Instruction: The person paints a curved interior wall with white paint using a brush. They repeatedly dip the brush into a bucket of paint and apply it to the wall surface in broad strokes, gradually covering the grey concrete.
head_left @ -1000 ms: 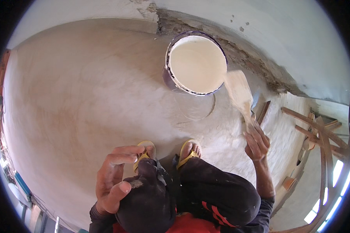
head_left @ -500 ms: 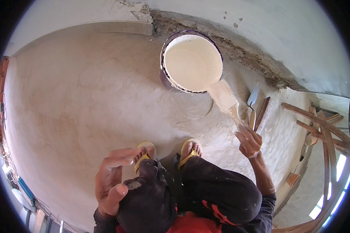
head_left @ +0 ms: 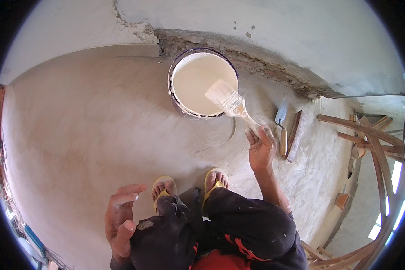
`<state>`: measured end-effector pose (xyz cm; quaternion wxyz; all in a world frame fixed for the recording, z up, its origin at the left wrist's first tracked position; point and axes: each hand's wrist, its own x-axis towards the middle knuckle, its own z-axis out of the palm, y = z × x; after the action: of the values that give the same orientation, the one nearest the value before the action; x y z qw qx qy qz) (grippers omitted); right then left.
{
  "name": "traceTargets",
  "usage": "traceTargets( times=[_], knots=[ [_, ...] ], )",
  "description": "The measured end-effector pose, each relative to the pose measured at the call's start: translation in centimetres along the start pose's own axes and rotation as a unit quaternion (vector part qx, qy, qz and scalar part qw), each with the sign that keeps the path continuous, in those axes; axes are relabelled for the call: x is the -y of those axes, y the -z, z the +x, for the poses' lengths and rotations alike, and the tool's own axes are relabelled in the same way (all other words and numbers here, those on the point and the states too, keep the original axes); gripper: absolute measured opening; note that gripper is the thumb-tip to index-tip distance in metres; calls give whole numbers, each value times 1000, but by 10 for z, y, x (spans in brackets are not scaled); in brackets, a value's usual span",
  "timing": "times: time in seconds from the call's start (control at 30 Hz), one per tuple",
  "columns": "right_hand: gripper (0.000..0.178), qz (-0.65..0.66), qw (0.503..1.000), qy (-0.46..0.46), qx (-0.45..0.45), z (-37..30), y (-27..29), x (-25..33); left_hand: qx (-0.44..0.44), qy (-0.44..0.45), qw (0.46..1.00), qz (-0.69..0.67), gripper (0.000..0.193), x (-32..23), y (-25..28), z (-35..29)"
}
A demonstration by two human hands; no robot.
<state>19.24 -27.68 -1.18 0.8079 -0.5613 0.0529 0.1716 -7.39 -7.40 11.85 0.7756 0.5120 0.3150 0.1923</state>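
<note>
Evidently, your right hand grips the brush by its handle, bristles over the open bucket, likely so drips land inside. Your left hand, empty with fingers curved and thumb apart, is nearer you than the bucket. Right of the bucket lies 1 trowel, perhaps kept handy.

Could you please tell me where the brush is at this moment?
In the head view, the brush is just right of centre, in the upper half: the right hand holds its handle, and its bristles are over the mouth of the bucket.
</note>
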Motion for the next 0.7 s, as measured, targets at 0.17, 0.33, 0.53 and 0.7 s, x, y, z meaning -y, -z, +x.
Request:
traceTargets(
  times=[0.17, 0.33, 0.53, 0.7],
  knots=[
    [32, -23, 999, -10, -29, -12, 27, 9, 7, -6, 1000, -14, 48, 5, 5, 1],
    [42, 10, 998, -13, -53, -18, 77, 25, 38, -1, 999, -30, 46, 6, 6, 6],
    [39, 7, 999, 47, -9, -7, 57, 35, 47, -8, 999, -25, 45, 6, 6, 8],
    [30, -71, 996, 48, -19, 9, 34, 9, 28, 0, 999, -26, 45, 4, 4, 6]
  ],
)
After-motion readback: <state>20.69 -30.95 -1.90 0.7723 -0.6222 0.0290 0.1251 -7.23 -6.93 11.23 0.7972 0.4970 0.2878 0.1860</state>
